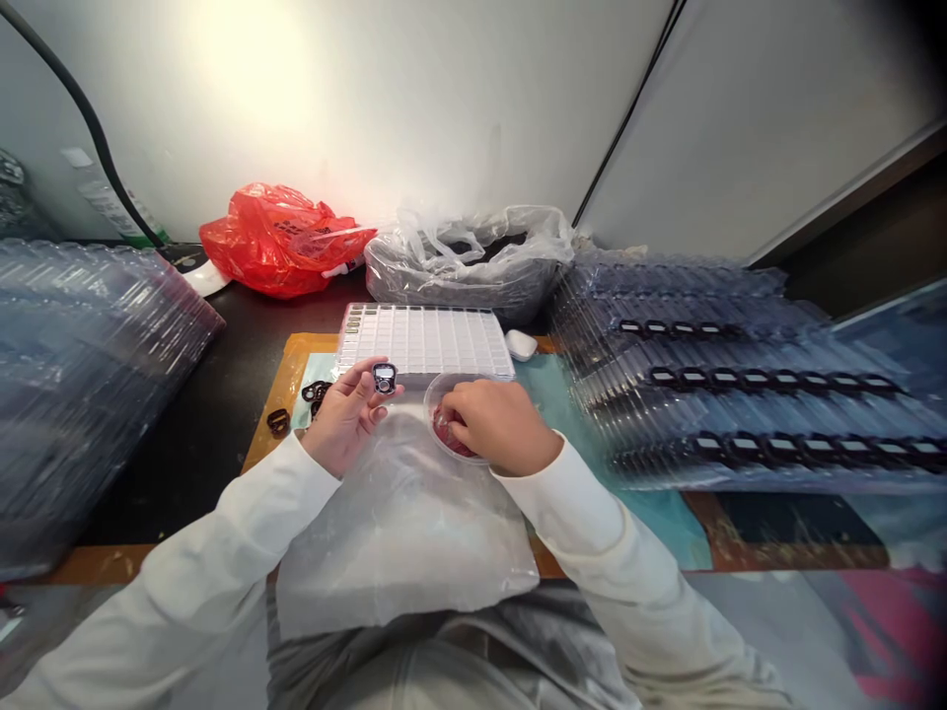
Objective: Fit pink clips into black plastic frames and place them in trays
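Between the thumb and fingers of my left hand (349, 414), a small black casing (384, 378) with a pale window and a round spot below it is held up. My right hand (499, 424) reaches into a round clear dish (430, 399) of small reddish pieces (446, 434). Its fingers are bent together at the pieces, and whatever they pinch is hidden. Left of my left hand lie several loose black parts (317, 392). Just behind both hands stands a white gridded tray (425, 335), with a few small dark-edged pieces in its left column.
Stacked clear plastic trays stand left (89, 365) and right (695, 394); the right stack holds rows of black casings (784, 451). At the back are a red bag (277, 242) and a clear bag (466, 266) with dark contents. A translucent sheet (414, 532) covers the front edge.
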A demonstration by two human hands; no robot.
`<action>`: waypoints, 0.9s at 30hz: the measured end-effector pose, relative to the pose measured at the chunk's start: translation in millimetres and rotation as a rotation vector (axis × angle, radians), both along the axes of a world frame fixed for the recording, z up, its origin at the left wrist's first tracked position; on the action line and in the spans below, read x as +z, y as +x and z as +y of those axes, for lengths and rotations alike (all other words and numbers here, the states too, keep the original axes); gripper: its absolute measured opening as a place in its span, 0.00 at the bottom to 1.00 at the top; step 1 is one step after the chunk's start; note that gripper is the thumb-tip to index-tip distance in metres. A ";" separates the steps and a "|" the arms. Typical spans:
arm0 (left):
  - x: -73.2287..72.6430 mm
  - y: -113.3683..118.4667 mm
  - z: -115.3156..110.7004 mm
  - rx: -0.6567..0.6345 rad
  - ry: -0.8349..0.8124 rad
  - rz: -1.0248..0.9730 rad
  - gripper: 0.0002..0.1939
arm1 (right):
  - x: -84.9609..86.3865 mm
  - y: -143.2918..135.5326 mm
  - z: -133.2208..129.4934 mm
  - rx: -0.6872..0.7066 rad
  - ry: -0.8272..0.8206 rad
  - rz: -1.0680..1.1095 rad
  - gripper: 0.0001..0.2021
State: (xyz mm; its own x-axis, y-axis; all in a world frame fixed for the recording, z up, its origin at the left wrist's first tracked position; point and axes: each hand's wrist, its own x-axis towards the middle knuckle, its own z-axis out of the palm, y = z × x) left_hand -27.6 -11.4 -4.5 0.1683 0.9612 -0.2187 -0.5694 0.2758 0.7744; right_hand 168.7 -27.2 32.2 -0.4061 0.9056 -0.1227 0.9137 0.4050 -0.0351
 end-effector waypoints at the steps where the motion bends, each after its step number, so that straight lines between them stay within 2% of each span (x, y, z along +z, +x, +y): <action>1: 0.5 0.3 -0.1 0.002 -0.002 -0.001 0.24 | 1.0 0.8 -0.5 -0.004 0.006 -0.001 0.09; 6: 2.8 1.0 -0.5 0.012 -0.012 0.017 0.20 | 4.5 8.6 0.1 0.007 -0.035 0.021 0.06; 11: 1.9 0.9 -0.6 0.007 -0.017 0.000 0.24 | 4.5 6.0 2.8 0.007 -0.070 -0.023 0.08; 14: 1.0 0.9 -0.5 0.009 -0.027 0.014 0.22 | 5.1 0.1 3.0 0.014 -0.100 -0.058 0.10; 20: 1.7 1.3 -0.4 0.001 -0.031 0.049 0.18 | 6.5 1.7 1.0 0.031 -0.070 -0.045 0.09; 27: 2.8 2.3 -1.0 -0.008 -0.024 0.035 0.18 | 1.3 6.8 0.8 0.078 -0.020 -0.009 0.08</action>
